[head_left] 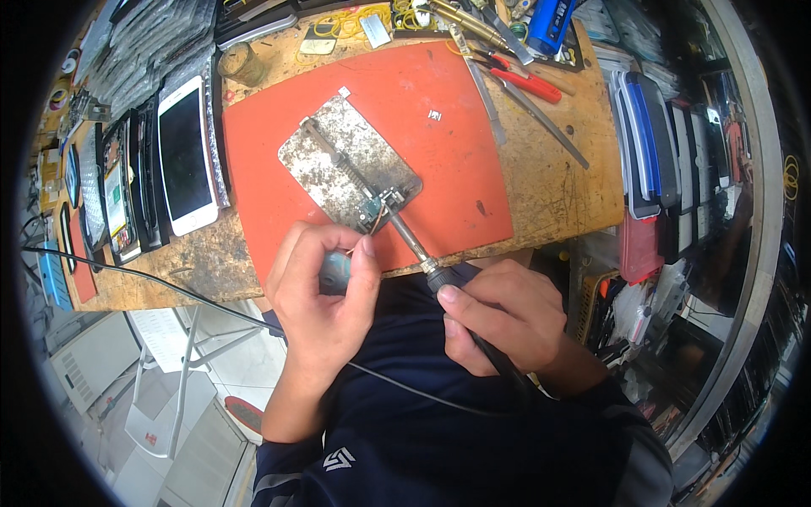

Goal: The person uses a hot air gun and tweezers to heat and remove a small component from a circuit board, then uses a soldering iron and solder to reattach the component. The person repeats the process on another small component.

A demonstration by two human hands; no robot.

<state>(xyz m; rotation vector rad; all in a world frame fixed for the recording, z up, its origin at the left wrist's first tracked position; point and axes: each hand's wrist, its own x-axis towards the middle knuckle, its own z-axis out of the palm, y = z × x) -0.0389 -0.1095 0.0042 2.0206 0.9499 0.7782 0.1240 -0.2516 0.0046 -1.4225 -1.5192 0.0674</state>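
Observation:
My right hand (511, 317) is closed round the dark handle of a soldering iron (409, 235), whose metal shaft slants up and left. Its tip meets a small green circuit board (370, 208) gripped at the lower end of a stained metal board holder (310, 176). Pinched in my left hand (321, 291) is a small bluish spool (334, 271), partly covered by the fingers. From the fingertips a thin copper-coloured strand (378, 223) runs up to the board beside the iron's tip. Exact contact there is too small to make out.
The holder lies on an orange-red mat (456, 186) over a worn wooden bench (553, 203). A white phone (187, 156) stands left; red-handled pliers (532, 84) and a long metal file (547, 124) lie far right. A black cable (182, 290) crosses the front left.

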